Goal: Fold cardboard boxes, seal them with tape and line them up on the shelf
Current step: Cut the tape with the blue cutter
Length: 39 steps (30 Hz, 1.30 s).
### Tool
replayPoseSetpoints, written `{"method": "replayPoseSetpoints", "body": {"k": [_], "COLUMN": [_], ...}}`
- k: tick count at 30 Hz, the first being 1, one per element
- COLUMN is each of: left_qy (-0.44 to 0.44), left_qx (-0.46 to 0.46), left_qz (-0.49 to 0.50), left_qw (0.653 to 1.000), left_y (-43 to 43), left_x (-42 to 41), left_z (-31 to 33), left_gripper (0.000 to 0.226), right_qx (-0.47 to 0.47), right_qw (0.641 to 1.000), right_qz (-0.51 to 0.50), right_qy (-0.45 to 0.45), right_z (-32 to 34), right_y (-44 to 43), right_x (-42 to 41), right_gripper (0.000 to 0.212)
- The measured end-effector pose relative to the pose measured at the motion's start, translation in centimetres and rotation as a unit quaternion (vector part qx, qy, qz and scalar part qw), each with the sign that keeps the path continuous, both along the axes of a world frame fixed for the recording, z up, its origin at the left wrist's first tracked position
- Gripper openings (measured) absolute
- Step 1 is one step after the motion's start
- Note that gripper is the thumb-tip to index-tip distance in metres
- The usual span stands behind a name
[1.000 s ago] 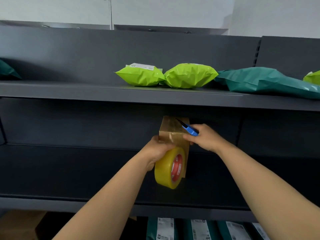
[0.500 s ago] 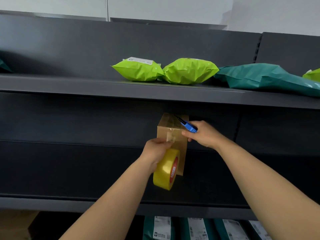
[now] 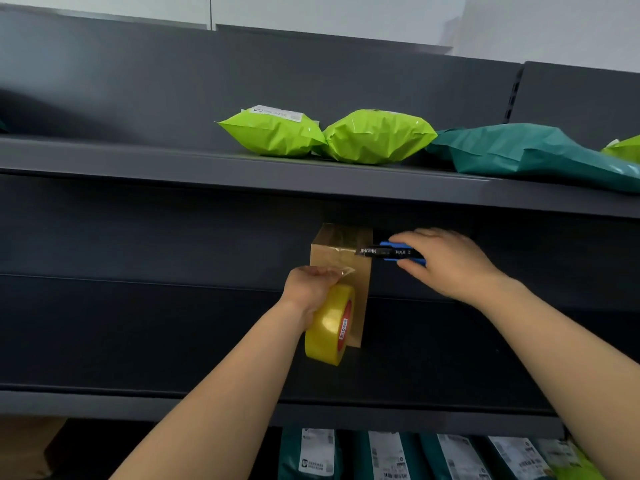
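**Cutting the tape on a box that stands on the shelf**

We judge the sealing step to be nearly done. The cardboard box [image 3: 362, 299] stands on end on the middle shelf [image 3: 156, 341], its top close under the shelf above. Glossy tape already covers its upper end.

Our left hand [image 3: 310, 289] is curled round the yellow tape roll [image 3: 329, 329], which it holds against the front of the box. A short strip of tape [image 3: 341, 268] runs from the roll up to the box. Our right hand [image 3: 450, 263] grips a blue utility knife [image 3: 388, 252], held level. Its dark front end lies against the right edge of the box near the top. We cannot tell whether a blade is out.

The next move, as we read it, is to cut that strip. It calls for the left hand to keep the tape taut and the box steady. The knife should cross the tape alone, clear of the left fingers and the cardboard. The loose end then needs pressing flat.

Lime-green mailers [image 3: 273, 133] lie on the upper shelf.
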<state>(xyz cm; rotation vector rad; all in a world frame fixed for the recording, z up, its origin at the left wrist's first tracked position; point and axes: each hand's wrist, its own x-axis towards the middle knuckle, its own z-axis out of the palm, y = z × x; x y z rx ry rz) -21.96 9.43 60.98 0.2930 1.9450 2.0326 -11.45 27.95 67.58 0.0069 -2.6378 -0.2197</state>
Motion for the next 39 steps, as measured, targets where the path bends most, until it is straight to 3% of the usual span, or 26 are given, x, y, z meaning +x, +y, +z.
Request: {"method": "replayPoseSetpoints", "body": {"k": [5, 11, 20, 25, 28, 31, 35, 39], "left_qy": [-0.007, -0.005, -0.007, -0.005, -0.002, 0.008, 0.021, 0.041], "left_qx": [-0.001, -0.006, -0.01, -0.009, -0.004, -0.013, -0.022, -0.033], "left_qz": [-0.006, -0.007, -0.014, -0.022, -0.022, -0.013, -0.01, 0.003], "left_qw": [1.0, 1.0, 1.0, 1.0, 1.0, 1.0, 0.999, 0.999], "left_y": [0.0, 0.0, -0.1, -0.2, -0.4, -0.5, -0.4, -0.1], "left_x": [0.0, 0.0, -0.2, -0.3, -0.5, -0.7, -0.7, -0.8], "left_z": [0.2, 0.3, 0.4, 0.5, 0.5, 0.3, 0.1, -0.3], "left_gripper": [0.034, 0.028, 0.039, 0.032, 0.027, 0.03, 0.03, 0.03], "right_qx": [0.149, 0.246, 0.254, 0.257, 0.186, 0.04, -0.198, -0.285], "right_qw": [0.987, 0.964, 0.965, 0.966, 0.981, 0.997, 0.975, 0.957], "right_qz": [0.015, -0.021, -0.039, -0.04, -0.046, -0.063, -0.1, -0.059], "right_qy": [0.065, 0.096, 0.048, -0.001, -0.025, -0.004, -0.016, 0.004], "right_z": [-0.9, -1.2, -0.6, -0.6, -1.7, -0.8, -0.1, -0.8], "right_y": [-0.2, -1.0, -2.8, -3.4, -3.0, -1.8, -1.1, -3.3], "right_x": [-0.4, -1.4, -1.0, -1.1, -0.4, 1.0, 0.3, -2.7], "right_gripper": [0.04, 0.046, 0.031, 0.029, 0.034, 0.035, 0.03, 0.04]}}
